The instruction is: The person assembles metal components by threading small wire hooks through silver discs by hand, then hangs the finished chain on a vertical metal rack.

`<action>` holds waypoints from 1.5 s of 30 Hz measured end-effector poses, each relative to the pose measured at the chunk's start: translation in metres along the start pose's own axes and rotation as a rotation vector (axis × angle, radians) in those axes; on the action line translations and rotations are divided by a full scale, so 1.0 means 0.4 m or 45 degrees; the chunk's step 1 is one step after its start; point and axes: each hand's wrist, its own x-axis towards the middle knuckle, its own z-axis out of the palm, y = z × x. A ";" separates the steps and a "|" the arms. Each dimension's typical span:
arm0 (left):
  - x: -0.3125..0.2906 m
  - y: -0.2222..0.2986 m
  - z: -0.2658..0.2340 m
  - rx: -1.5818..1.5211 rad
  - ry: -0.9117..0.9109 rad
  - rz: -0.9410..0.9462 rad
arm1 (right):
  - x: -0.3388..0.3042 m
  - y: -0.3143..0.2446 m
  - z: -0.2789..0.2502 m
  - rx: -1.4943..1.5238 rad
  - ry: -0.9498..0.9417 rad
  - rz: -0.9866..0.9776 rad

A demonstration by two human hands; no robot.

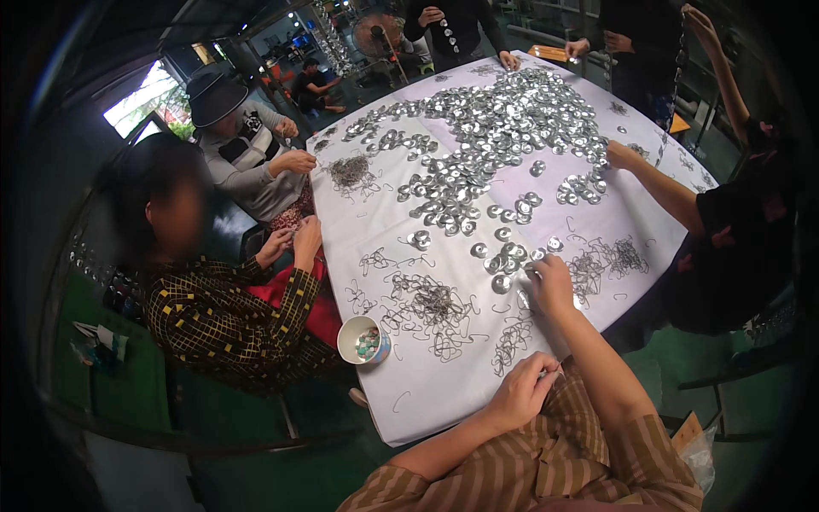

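My left hand (519, 396) is near the table's front edge, close to my lap. Its thumb and fingers are pinched together on something small that I cannot make out. Farther forward, my right hand (553, 288) reaches over the table with bent fingers at a small cluster of shiny silver discs (502, 282). Whatever its fingertips grip is hidden by the hand. Between my hands lies a strip of loose bent wire hooks (510, 345). Another tangle of wire hooks (433, 299) lies to the left, and more hooks (627, 256) lie right of my right hand.
A large pile of silver discs (512, 111) covers the far middle of the white-covered table (388, 418). A paper cup (363, 340) with small pieces inside stands at the left edge. Several people work around the table; one seated person's hands (294, 241) are at the left.
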 end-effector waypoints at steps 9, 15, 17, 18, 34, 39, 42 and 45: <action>0.014 0.006 0.019 0.100 0.152 0.049 | -0.136 -0.095 -0.325 1.279 -0.445 0.823; 0.028 0.021 0.032 0.180 0.132 0.085 | -0.188 -0.098 -0.394 1.268 -0.534 0.842; 0.023 0.033 0.044 0.208 0.104 0.075 | -0.199 -0.099 -0.407 1.162 -0.555 0.825; 0.020 0.031 0.046 0.230 0.091 0.097 | -0.199 -0.108 -0.410 1.180 -0.522 0.849; 0.016 0.009 0.071 0.317 0.111 0.122 | -0.215 -0.147 -0.410 0.800 -0.305 0.691; 0.016 0.007 0.069 0.364 0.128 0.144 | -0.201 -0.112 -0.409 1.046 -0.521 0.772; 0.012 0.006 0.069 0.411 0.147 0.098 | -0.202 -0.104 -0.402 1.190 -0.582 0.793; 0.015 0.010 0.065 0.432 0.177 0.126 | -0.221 -0.102 -0.398 1.154 -0.537 0.758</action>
